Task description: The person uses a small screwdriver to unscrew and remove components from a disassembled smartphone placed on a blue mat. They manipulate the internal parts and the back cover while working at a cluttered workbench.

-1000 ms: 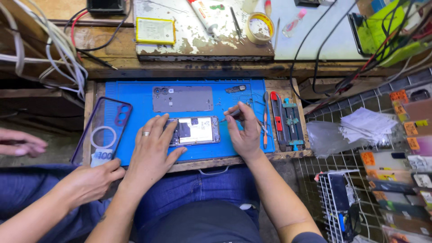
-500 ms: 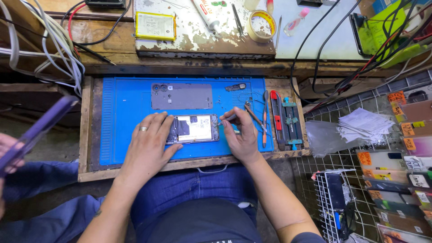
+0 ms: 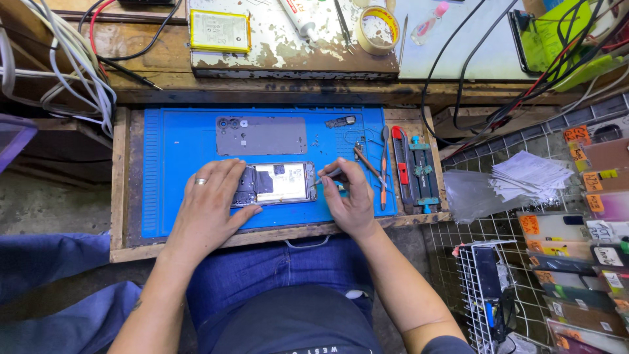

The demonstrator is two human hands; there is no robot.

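Head: phone (image 3: 278,183) part-hidden under hands (image 3: 213,200).

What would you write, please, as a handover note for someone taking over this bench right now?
Left hand: flat on the opened phone, holding it down on the blue mat.
Right hand: holds a thin tool with its tip at the phone's right end.
Back cover lies on the mat above the phone; a small part sits to its right. Tweezers and a red clamp lie at the mat's right edge.
Done: cover off, insides exposed.
Left: cover is not yet back on; what the tool is working on is too small to tell.
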